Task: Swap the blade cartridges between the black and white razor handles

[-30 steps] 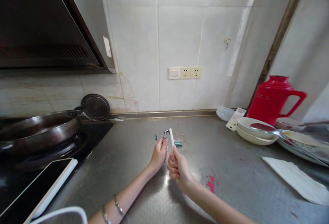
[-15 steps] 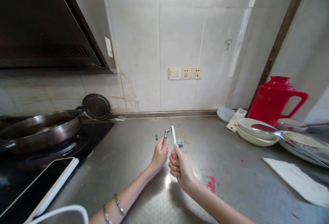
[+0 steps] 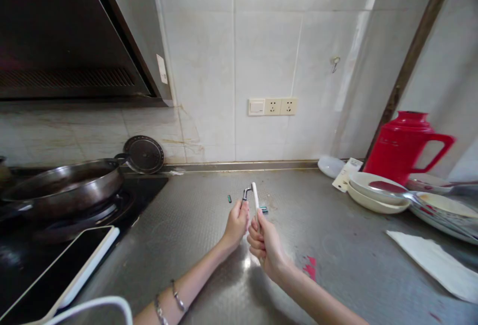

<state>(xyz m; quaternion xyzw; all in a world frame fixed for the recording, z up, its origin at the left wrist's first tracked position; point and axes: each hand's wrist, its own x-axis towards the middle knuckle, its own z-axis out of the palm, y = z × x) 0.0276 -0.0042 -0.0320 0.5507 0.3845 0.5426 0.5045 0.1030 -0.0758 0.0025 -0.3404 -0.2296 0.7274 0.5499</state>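
My left hand (image 3: 236,223) is closed around a dark and silver razor handle (image 3: 245,193) whose thin neck bends to the right. In my right hand (image 3: 268,245) is a slim white stick (image 3: 255,196), gripped near its lower part and standing almost upright. The neck's tip meets or nearly meets the upper stick; contact is hard to tell. Behind the right hand lie small green-and-black pieces like razor cartridges (image 3: 264,209), partly hidden by the stick and fingers. A similar small piece (image 3: 229,198) rests left of the razor handle.
A pan (image 3: 70,183) sits on the black stove at left, with a phone (image 3: 56,275) in front. Stacked bowls (image 3: 377,198), a red thermos jug (image 3: 401,148) and a white paper sheet (image 3: 435,265) are on the right. Red scraps (image 3: 309,268) lie beside my right forearm.
The whole view has shifted slightly, so everything appears a little further right. Both hands keep their grips, with the razor neck and white stick still close together.
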